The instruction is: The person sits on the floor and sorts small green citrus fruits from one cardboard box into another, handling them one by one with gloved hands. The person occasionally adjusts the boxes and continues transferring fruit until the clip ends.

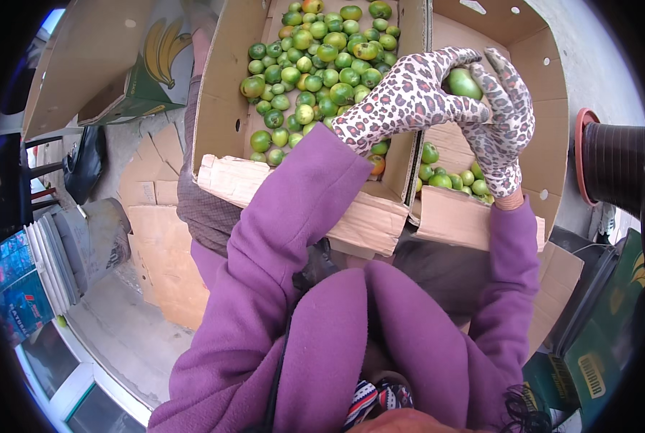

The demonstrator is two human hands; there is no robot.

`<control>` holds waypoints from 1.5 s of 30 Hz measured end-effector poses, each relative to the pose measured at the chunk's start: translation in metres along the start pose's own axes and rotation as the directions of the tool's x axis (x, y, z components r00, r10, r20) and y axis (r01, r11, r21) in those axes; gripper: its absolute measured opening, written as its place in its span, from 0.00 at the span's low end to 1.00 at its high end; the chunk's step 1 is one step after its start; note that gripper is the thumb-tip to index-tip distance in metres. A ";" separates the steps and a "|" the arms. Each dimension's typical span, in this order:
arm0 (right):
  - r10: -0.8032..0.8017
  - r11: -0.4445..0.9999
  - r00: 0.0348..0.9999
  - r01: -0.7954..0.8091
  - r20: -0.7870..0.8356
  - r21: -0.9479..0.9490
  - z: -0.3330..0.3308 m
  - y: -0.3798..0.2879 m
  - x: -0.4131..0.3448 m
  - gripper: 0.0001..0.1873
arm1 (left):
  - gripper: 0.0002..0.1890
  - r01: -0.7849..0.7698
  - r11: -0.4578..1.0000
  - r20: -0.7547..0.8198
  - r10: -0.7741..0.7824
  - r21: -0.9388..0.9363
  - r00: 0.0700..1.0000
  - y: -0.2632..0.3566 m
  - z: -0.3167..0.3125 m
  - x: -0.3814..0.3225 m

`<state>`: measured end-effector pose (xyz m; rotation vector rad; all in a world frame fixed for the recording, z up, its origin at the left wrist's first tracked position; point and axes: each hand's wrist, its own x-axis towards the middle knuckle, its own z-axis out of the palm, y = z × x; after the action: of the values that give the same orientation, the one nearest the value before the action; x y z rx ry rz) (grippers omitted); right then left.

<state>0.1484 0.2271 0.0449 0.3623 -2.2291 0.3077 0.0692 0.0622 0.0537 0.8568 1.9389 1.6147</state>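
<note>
Both my hands wear white gloves with a leopard print. A large green tomato (463,84) is held between them above the right cardboard box (541,130). My left hand (409,92) has its thumb and fingers around the tomato's left side. The fingers of my right hand (504,111) curl against its right side; the right thumb is mostly hidden. Below my left wrist, many green tomatoes (322,76), a few turning orange, lie in the left cardboard box (219,92). Smaller green tomatoes (455,181) gather at the near end of the right box.
Folded cardboard flaps (376,227) form the boxes' near edges. A banana carton (160,65) stands at far left, above flattened cardboard (165,254) on the floor. A dark reel-like cylinder with a red rim (614,157) stands at right. Another green banana carton (598,346) is at lower right.
</note>
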 end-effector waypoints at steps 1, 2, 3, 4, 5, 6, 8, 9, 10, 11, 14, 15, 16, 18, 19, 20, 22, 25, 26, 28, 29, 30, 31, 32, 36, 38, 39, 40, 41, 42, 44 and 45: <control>-0.053 0.990 0.998 0.055 -0.024 0.131 0.009 0.003 -0.003 0.30 | 0.39 -0.036 0.998 0.016 0.035 0.045 0.999 -0.004 0.002 0.002; -0.032 0.991 0.999 0.032 0.002 0.133 0.011 0.004 -0.004 0.31 | 0.35 -0.068 0.998 -0.002 0.068 0.009 0.998 -0.011 0.001 0.003; -0.008 0.993 0.999 0.004 0.041 0.117 0.007 0.006 -0.004 0.32 | 0.32 -0.007 0.998 0.004 0.008 -0.057 1.000 -0.002 -0.002 0.002; 0.020 0.994 0.998 -0.027 0.066 0.107 0.002 0.010 0.000 0.34 | 0.30 0.004 0.977 -0.006 -0.005 -0.213 1.000 -0.002 -0.004 0.002; 0.085 0.992 0.995 -0.089 0.050 0.085 0.001 0.013 0.000 0.34 | 0.28 0.018 0.931 -0.012 -0.024 -0.363 1.000 -0.005 -0.008 0.004; 0.167 0.985 0.983 -0.169 0.071 0.029 -0.001 0.026 0.001 0.32 | 0.29 -0.039 0.848 -0.061 0.008 -0.528 0.998 -0.018 -0.017 0.010; 0.301 0.953 0.949 -0.295 0.094 -0.070 -0.013 0.065 -0.015 0.27 | 0.24 -0.155 0.448 -0.205 -0.066 -0.881 0.976 -0.017 -0.027 0.015; 0.469 0.879 0.856 -0.430 0.217 -0.205 -0.025 0.082 -0.028 0.28 | 0.19 -0.241 0.134 -0.265 -0.201 -0.961 0.943 0.002 -0.037 0.013; 0.605 0.794 0.730 -0.524 0.316 -0.309 -0.030 0.094 -0.033 0.28 | 0.25 -0.246 0.107 -0.265 -0.233 -0.963 0.936 -0.027 -0.063 0.010; 0.731 0.682 0.565 -0.585 0.383 -0.439 -0.035 0.109 -0.043 0.29 | 0.32 -0.239 0.066 -0.248 -0.264 -0.969 0.932 -0.062 -0.077 0.015; 0.800 0.562 0.122 -0.495 0.587 -0.663 -0.045 0.156 -0.095 0.27 | 0.39 -0.412 -0.239 -0.257 -0.489 -0.879 0.833 -0.073 -0.089 0.016; 0.780 0.553 0.023 -0.492 0.625 -0.672 -0.040 0.165 -0.109 0.27 | 0.40 -0.442 -0.250 -0.271 -0.510 -0.861 0.816 -0.083 -0.100 0.016; 0.741 0.587 0.009 -0.494 0.671 -0.641 -0.032 0.169 -0.120 0.27 | 0.41 -0.469 -0.290 -0.258 -0.545 -0.834 0.797 -0.077 -0.104 0.012; 0.693 0.631 -0.013 -0.471 0.720 -0.616 -0.020 0.165 -0.134 0.28 | 0.43 -0.479 -0.319 -0.253 -0.549 -0.817 0.797 -0.084 -0.108 0.005; 0.680 0.652 -0.012 -0.446 0.733 -0.613 -0.012 0.157 -0.131 0.28 | 0.43 -0.463 -0.312 -0.255 -0.527 -0.829 0.811 -0.086 -0.110 0.003; 0.675 0.662 0.008 -0.449 0.738 -0.600 -0.005 0.156 -0.134 0.26 | 0.43 -0.448 -0.304 -0.257 -0.504 -0.841 0.825 -0.089 -0.113 0.004; 0.668 0.682 0.014 -0.413 0.744 -0.604 0.000 0.157 -0.141 0.26 | 0.42 -0.413 -0.226 -0.283 -0.446 -0.882 0.849 -0.085 -0.109 0.007; 0.697 0.645 -0.015 -0.425 0.717 -0.635 -0.008 0.165 -0.155 0.23 | 0.40 -0.287 0.186 -0.332 -0.294 -0.940 0.896 -0.070 -0.084 0.024; 0.682 0.653 -0.010 -0.441 0.731 -0.615 -0.003 0.164 -0.149 0.23 | 0.36 -0.282 0.221 -0.341 -0.307 -0.934 0.888 -0.050 -0.082 0.020; 0.708 0.603 -0.050 -0.477 0.704 -0.640 -0.008 0.167 -0.145 0.25 | 0.34 -0.172 0.285 -0.248 -0.253 -0.943 0.935 -0.065 -0.084 0.029; 0.687 0.645 0.040 -0.493 0.725 -0.584 0.001 0.162 -0.128 0.25 | 0.33 -0.127 0.322 -0.197 -0.193 -0.938 0.961 -0.075 -0.102 0.025; 0.683 0.666 0.110 -0.502 0.723 -0.552 -0.002 0.156 -0.114 0.25 | 0.31 -0.115 0.401 -0.250 -0.302 -0.909 0.920 -0.048 -0.079 0.021; 0.664 0.698 0.195 -0.509 0.722 -0.504 -0.001 0.147 -0.095 0.25 | 0.21 -0.026 0.543 -0.100 -0.107 -0.840 0.989 -0.037 -0.058 0.018; 0.663 0.727 0.371 -0.527 0.650 -0.441 -0.002 0.135 -0.080 0.26 | 0.22 0.032 0.620 -0.063 -0.131 -0.784 0.989 -0.024 -0.045 0.018; 0.493 0.869 0.813 -0.473 0.310 -0.141 -0.011 0.058 -0.024 0.27 | 0.26 0.061 0.975 0.010 -0.060 -0.214 0.998 -0.014 -0.020 0.013; 0.238 0.965 0.962 -0.250 0.131 0.084 -0.005 0.030 -0.012 0.26 | 0.30 0.000 0.999 -0.015 0.000 -0.034 1.000 -0.014 -0.007 0.009; 0.041 0.999 0.997 -0.042 0.064 0.019 -0.003 0.018 -0.005 0.26 | 0.32 -0.013 0.999 -0.017 0.013 0.030 1.000 -0.014 -0.004 0.005; 0.009 0.999 0.997 -0.012 0.070 0.033 -0.004 0.007 -0.005 0.27 | 0.33 -0.044 0.993 -0.002 0.045 0.107 0.999 -0.008 -0.004 0.005; -0.021 0.999 0.997 0.017 0.076 0.045 -0.002 0.001 -0.007 0.27 | 0.35 -0.077 0.980 0.019 0.075 0.183 0.997 -0.003 -0.004 0.004; -0.019 0.993 0.997 0.010 0.077 0.117 0.001 -0.001 -0.012 0.28 | 0.36 -0.051 0.976 0.006 0.051 0.213 0.999 -0.003 -0.004 0.004; 0.027 0.975 0.999 -0.035 0.038 0.218 0.005 0.000 -0.009 0.29 | 0.33 -0.014 0.998 -0.011 0.015 0.068 1.000 -0.009 -0.006 0.004; 0.051 0.963 0.998 -0.055 0.022 0.264 0.006 0.003 -0.007 0.29 | 0.32 0.013 0.999 -0.038 -0.015 -0.040 0.999 -0.013 -0.005 0.005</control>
<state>0.1470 0.2287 0.0355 0.4489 -2.2188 0.6378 0.0597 0.0608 0.0426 0.8003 1.9279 1.6679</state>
